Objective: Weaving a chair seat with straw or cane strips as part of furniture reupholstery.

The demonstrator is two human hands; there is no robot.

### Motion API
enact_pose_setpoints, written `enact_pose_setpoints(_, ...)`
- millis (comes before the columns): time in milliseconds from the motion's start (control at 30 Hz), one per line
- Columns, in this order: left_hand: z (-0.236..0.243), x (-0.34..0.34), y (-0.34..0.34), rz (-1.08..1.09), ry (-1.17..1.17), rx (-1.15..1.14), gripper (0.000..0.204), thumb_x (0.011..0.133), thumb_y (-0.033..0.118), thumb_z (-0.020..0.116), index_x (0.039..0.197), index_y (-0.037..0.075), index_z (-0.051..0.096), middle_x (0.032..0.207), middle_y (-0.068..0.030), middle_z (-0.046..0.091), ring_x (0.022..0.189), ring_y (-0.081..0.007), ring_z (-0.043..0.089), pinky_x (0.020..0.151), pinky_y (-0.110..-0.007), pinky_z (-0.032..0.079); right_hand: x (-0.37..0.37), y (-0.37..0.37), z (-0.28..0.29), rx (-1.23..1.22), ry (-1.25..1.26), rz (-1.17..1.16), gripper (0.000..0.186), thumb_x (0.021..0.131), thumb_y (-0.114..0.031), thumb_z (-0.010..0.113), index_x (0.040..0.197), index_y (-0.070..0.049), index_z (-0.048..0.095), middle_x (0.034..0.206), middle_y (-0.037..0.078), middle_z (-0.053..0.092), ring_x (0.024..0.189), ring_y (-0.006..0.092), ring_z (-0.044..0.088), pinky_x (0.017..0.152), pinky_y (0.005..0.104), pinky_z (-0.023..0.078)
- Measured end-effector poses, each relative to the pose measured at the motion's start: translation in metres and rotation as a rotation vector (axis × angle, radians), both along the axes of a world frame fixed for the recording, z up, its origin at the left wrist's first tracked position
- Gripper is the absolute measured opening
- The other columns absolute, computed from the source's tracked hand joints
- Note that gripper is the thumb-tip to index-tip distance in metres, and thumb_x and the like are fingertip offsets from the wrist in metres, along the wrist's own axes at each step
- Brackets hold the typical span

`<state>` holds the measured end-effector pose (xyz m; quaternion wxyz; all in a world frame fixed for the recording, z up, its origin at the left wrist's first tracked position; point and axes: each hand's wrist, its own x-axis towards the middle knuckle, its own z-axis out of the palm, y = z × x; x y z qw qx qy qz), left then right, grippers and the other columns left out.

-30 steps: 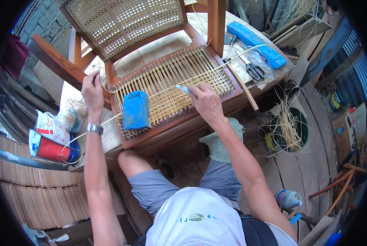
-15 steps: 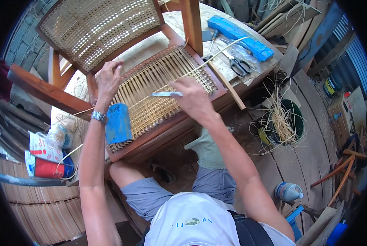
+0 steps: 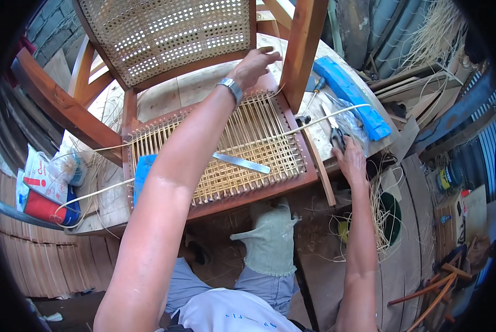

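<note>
My right hand (image 3: 352, 163) is at the table's right side, its fingers closed around the black handles of a pair of scissors (image 3: 337, 134). Stretched across the chair seat, my left hand (image 3: 254, 66) hovers over the back right corner of the frame. Its fingers are loosely bent and apart, and I see nothing in them. Below it is the partly woven cane seat (image 3: 270, 149), denser toward the front. A flat metal strip (image 3: 242, 162) lies loose on the weave. One long cane strand (image 3: 309, 126) runs across the seat and sticks out past its right edge.
The chair's caned backrest (image 3: 176, 39) rises behind the seat. A blue block (image 3: 142, 174) is partly hidden by my left forearm. Right of the seat are a wooden stick (image 3: 319, 166), a screwdriver (image 3: 316, 91) and a long blue-wrapped piece (image 3: 353, 97). Plastic packs (image 3: 45, 182) stand left.
My right hand has let go of the metal strip on the weave and moved right to the scissors. My left hand has moved right across the seat to its back right corner.
</note>
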<state>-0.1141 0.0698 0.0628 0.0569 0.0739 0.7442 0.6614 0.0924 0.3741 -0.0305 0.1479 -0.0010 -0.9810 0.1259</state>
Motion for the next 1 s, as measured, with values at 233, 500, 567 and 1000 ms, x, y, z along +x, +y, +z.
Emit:
enact_pose_setpoints(233, 0.014, 0.013, -0.024, -0.156, 0.129, 0.204, 0.032, 0.101, 0.033, 0.061, 0.115, 0.004, 0.066, 0.115, -0.008, 0.068, 0.11, -0.0192, 0.067, 0.095, -0.033, 0.054, -0.008, 0.015, -0.012, -0.048, 0.081, -0.128, 0.035, 0.087, -0.021, 0.073, 0.113, -0.001, 0.062, 0.106, 0.02, 0.065, 0.105, 0.0385, 0.061, 0.091, 0.0453, 0.048)
enact_pose_setpoints(500, 0.028, 0.026, -0.052, 0.012, 0.236, 0.23, 0.031, 0.103, 0.027, 0.059, 0.12, 0.002, 0.066, 0.112, -0.0094, 0.073, 0.099, -0.0187, 0.072, 0.091, -0.032, 0.058, -0.003, 0.025, 0.019, 0.017, -0.182, -0.12, 0.03, 0.083, -0.018, 0.066, 0.107, -0.001, 0.067, 0.105, 0.021, 0.071, 0.099, 0.0372, 0.068, 0.088, 0.0447, 0.052)
enact_pose_setpoints(567, 0.029, 0.025, -0.05, -0.017, 0.259, 0.147, 0.034, 0.101, 0.03, 0.061, 0.121, 0.003, 0.067, 0.112, -0.01, 0.073, 0.099, -0.0174, 0.072, 0.09, -0.031, 0.059, -0.002, 0.036, 0.013, 0.024, -0.135, -0.033, 0.033, 0.082, -0.017, 0.067, 0.111, -0.001, 0.067, 0.105, 0.021, 0.071, 0.098, 0.037, 0.068, 0.087, 0.0447, 0.053)
enact_pose_setpoints(1000, 0.055, 0.037, -0.018, -0.15, 0.245, 0.064, 0.026, 0.098, 0.027, 0.068, 0.106, 0.002, 0.072, 0.093, -0.0043, 0.072, 0.083, -0.0113, 0.069, 0.075, -0.024, 0.057, 0.116, 0.025, 0.008, -0.987, -0.139, -0.158, 0.021, 0.087, -0.011, 0.071, 0.103, -0.002, 0.061, 0.082, 0.002, 0.064, 0.068, 0.0092, 0.058, 0.062, 0.0252, 0.047)
